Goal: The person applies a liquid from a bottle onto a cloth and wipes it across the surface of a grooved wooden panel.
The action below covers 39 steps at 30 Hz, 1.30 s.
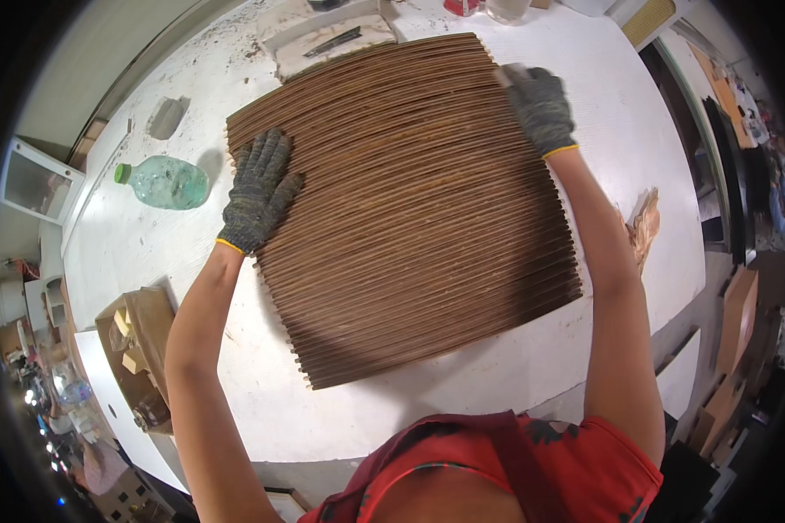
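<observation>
A large brown slatted panel (410, 218), ridged with many narrow parallel strips, lies tilted across the white table. My left hand (260, 193), in a dark grey knit glove with a yellow cuff, rests flat near its left edge, fingers stretched out. At the panel's far right corner is my right hand (541, 109), gloved the same way and smeared slightly by motion. Its fingers are curled at the edge, around a small pale thing that is mostly hidden and too blurred to name.
Left of the panel are a clear greenish bottle (170, 182) with a green cap and a small grey block (167, 118). A shallow white tray (323, 39) sits behind. An open cardboard box (153, 318) stands near my left forearm; crumpled brown paper (645, 228) lies right.
</observation>
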Motion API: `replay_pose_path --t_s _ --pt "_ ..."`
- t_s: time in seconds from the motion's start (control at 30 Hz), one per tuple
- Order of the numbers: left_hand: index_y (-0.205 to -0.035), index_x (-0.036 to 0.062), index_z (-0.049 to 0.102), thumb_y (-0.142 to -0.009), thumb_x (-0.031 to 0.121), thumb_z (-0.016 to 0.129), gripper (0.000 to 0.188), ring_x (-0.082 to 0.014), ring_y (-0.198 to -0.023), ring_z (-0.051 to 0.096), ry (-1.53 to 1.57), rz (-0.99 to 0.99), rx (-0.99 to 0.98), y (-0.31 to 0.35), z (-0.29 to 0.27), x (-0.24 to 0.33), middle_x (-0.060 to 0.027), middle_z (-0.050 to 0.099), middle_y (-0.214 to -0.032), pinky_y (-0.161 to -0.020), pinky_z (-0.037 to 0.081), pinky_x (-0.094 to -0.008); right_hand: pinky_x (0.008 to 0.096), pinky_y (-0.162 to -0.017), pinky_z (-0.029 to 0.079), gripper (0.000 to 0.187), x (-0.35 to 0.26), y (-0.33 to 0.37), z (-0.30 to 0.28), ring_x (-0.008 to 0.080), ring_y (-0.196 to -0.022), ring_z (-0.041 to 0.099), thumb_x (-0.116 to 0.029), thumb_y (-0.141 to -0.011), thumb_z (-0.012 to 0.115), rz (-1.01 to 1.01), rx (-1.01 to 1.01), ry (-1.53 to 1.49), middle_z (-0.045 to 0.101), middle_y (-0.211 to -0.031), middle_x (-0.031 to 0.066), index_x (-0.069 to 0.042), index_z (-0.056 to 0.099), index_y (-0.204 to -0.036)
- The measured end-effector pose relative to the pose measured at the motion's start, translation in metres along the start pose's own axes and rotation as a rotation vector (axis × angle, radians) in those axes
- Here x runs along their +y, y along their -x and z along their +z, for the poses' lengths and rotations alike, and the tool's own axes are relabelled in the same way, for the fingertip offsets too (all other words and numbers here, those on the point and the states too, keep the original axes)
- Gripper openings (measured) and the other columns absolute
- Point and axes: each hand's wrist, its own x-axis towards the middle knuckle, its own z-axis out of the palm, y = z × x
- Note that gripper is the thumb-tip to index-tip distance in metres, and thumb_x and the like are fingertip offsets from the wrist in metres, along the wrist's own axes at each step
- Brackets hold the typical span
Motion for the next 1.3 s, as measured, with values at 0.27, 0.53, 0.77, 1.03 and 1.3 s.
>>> replay_pose_path --t_s 0.27,0.53,0.77,1.03,1.3 --pt "-0.148 0.0057 0.032 -0.099 0.034 0.046 0.058 -0.0334 -0.145 0.018 -0.054 -0.031 -0.040 0.006 -0.014 -0.006 -0.0178 0.026 -0.155 -0.119 0.012 -0.0426 0.0370 -0.081 0.052 0.020 -0.144 0.057 0.011 0.0233 -0.092 0.062 -0.010 -0.094 0.054 -0.422 0.001 -1.020 0.064 -0.101 0.0088 -0.012 0.063 -0.113" --pt "-0.148 0.0057 0.031 -0.099 0.033 0.046 0.058 -0.0341 -0.145 0.017 -0.002 -0.001 -0.014 0.001 -0.008 0.000 -0.0177 0.025 -0.155 -0.119 0.012 -0.0428 0.0425 -0.082 0.050 0.026 0.026 -0.014 0.016 0.0339 -0.089 0.063 -0.030 -0.091 0.059 0.148 0.182 -0.126 0.068 -0.085 0.0182 -0.013 0.070 -0.108" --pt "-0.148 0.0045 0.032 -0.098 0.031 0.048 0.059 -0.0344 -0.145 0.018 -0.013 -0.019 -0.027 0.009 -0.008 -0.003 -0.0182 0.025 -0.155 -0.119 0.013 -0.0427 0.0371 -0.076 0.053 0.018 -0.170 0.028 -0.013 0.0260 -0.084 0.065 -0.009 -0.094 0.052 -0.622 0.147 -0.770 0.066 -0.090 0.0125 -0.013 0.061 -0.109" --pt "-0.148 0.0062 0.033 -0.097 0.032 0.049 0.059 -0.0353 -0.144 0.020 0.015 0.015 0.000 -0.007 -0.005 0.005 -0.0179 0.026 -0.155 -0.118 0.016 -0.0434 0.0404 -0.076 0.052 0.024 -0.010 -0.069 0.050 0.0284 -0.086 0.064 -0.022 -0.087 0.053 -0.288 0.444 0.147 0.067 -0.088 0.0139 -0.011 0.067 -0.105" --pt "-0.147 0.0064 0.035 -0.096 0.031 0.051 0.059 -0.0355 -0.144 0.021 0.004 -0.021 -0.004 0.008 -0.004 -0.002 -0.0164 0.029 -0.154 -0.118 0.015 -0.0439 0.0413 -0.093 0.049 0.036 -0.092 0.001 0.021 0.0259 -0.107 0.060 -0.022 -0.098 0.050 -0.589 0.296 -0.266 0.062 -0.120 0.0129 -0.014 0.054 -0.133"
